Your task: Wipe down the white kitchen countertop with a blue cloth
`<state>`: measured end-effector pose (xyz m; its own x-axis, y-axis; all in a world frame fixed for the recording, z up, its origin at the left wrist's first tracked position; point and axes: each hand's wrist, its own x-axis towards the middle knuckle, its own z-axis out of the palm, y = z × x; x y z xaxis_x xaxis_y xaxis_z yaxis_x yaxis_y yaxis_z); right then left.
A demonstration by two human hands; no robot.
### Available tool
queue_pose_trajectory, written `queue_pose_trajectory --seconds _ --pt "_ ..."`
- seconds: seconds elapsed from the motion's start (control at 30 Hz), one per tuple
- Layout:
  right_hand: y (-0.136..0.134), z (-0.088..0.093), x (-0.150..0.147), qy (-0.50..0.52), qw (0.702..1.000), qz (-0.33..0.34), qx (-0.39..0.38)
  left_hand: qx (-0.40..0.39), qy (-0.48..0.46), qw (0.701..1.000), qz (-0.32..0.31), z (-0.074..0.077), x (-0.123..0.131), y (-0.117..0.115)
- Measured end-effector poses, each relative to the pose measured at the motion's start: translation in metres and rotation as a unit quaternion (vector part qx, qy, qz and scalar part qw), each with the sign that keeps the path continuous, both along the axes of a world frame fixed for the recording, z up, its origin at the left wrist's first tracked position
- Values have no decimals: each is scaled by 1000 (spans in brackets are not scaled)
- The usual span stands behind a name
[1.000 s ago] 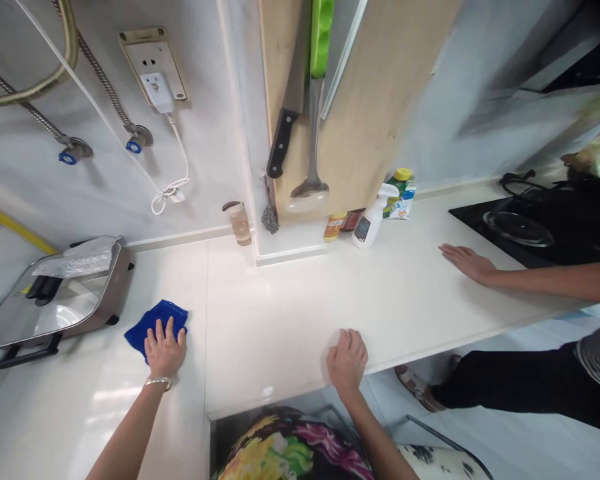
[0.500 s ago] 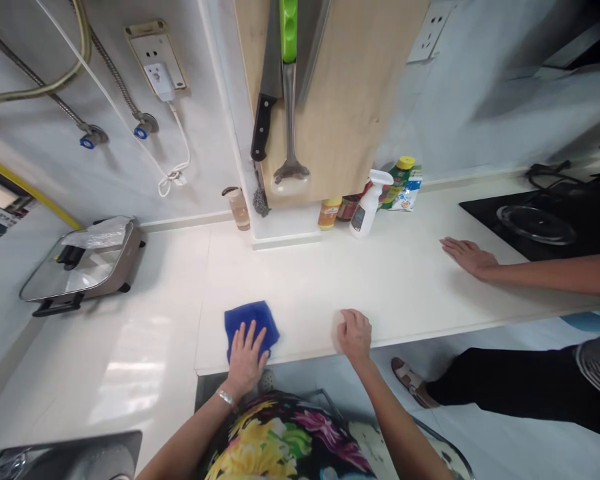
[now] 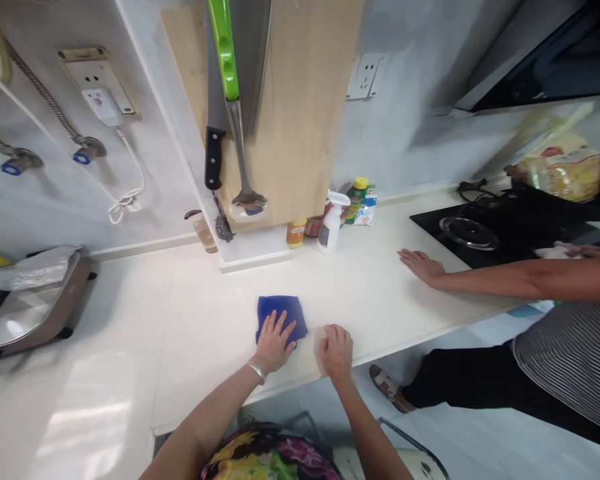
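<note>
My left hand (image 3: 275, 343) lies flat on a blue cloth (image 3: 281, 313), fingers spread, pressing it against the white countertop (image 3: 220, 320). The cloth's near part is hidden under the palm. Just to the right, my right hand (image 3: 337, 348) rests near the counter's front edge, fingers curled into a loose fist. Nothing shows inside it. Beyond my hands, a white spray bottle (image 3: 331, 230) stands upright by the wall ledge, beside an orange-labelled container (image 3: 296, 233) and a green bottle with a yellow cap (image 3: 357, 198).
At right, a co-worker's hand (image 3: 423, 267) leans on the counter beside a black cooktop (image 3: 515, 227). A knife (image 3: 213, 157) and a green-handled ladle (image 3: 243, 160) hang before a wooden board (image 3: 300, 120). An electric pan (image 3: 40, 300) sits at left.
My left hand has slid the blue cloth to the right and slightly away from the front edge, closer to my right hand. The view has swung right, showing more of the cooktop and co-worker.
</note>
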<state>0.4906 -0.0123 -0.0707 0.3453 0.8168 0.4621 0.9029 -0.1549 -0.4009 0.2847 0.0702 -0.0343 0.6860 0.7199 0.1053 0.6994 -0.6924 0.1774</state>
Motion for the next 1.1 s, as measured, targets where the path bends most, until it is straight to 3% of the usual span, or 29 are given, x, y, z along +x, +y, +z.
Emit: queue_pose_trajectory --seconds 0.27,0.5,0.77,0.93,1.1 --pt "5 -3 1 6 1000 -14 8 -23 -26 998 -46 -14 80 77" --pt "6 2 0 68 997 -21 6 -70 -40 995 -54 -15 147 136" --pt "6 3 0 73 997 -33 11 -99 -56 993 -26 -18 195 188" --pt "7 0 2 78 995 -44 33 -102 -57 993 -26 -15 186 188" --pt "5 -7 4 87 994 -59 42 -96 -52 992 -65 -12 143 140"
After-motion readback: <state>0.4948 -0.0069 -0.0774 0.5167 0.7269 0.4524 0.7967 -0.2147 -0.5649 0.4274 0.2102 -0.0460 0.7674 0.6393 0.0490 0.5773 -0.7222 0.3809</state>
